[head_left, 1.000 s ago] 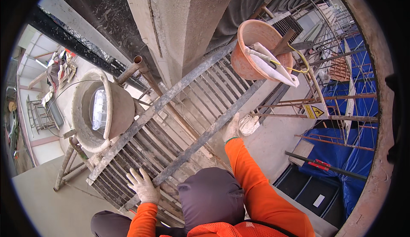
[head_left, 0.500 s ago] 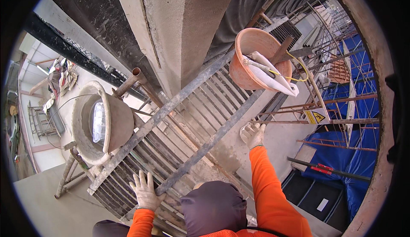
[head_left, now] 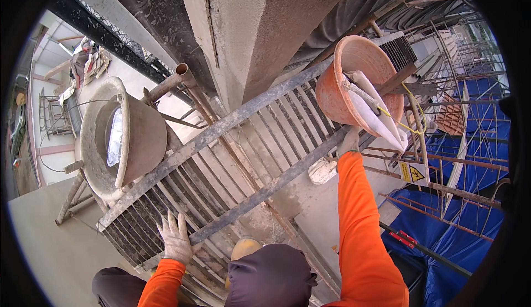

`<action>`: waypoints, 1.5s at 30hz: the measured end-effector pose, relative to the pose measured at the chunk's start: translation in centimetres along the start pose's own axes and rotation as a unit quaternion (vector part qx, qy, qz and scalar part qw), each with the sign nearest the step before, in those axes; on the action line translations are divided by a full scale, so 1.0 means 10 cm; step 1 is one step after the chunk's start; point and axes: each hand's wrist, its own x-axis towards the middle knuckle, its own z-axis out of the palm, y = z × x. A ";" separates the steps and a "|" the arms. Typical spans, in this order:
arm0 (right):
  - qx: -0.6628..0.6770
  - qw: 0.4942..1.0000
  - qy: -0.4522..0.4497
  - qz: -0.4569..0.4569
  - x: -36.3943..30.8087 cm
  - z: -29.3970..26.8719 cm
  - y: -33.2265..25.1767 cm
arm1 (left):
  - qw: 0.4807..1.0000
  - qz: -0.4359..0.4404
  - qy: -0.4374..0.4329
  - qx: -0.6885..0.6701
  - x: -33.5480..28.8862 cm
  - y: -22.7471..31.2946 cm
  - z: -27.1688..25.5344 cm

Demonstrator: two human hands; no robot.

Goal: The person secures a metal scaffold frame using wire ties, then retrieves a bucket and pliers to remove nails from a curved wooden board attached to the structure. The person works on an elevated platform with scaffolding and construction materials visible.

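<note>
Concrete column (head_left: 238, 36) rises at 12 o'clock. Blue sheeting (head_left: 459, 235) spreads at 4. Slatted platform (head_left: 249, 199) runs from 8 to 2 o'clock, metal, grey-splashed. Grey bucket (head_left: 149, 135) at 9, just beside it. Orange bucket (head_left: 332, 86) at 2, over its upper end; white pointed bundle (head_left: 381, 124) pokes past the rim. Gloved left hand (head_left: 177, 239), between 7 and 8, palm down at the slats, fingers spread apart. Gloved right hand (head_left: 349, 141), at 3, is at the platform's near edge below the orange bucket; fingertips hidden, can't tell whether they clamp.
</note>
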 end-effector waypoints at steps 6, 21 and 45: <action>0.180 0.966 0.180 0.053 -0.61 -0.17 0.18 | 1.000 0.024 0.008 0.011 -0.03 -0.02 0.01; -0.057 0.997 0.043 0.017 -0.98 0.09 0.85 | 0.998 -0.018 -0.017 0.061 -0.04 0.10 -0.16; -0.174 0.945 -0.273 -0.049 -3.94 1.18 -0.56 | 0.858 -0.026 -0.044 -0.511 -0.25 -0.65 -1.02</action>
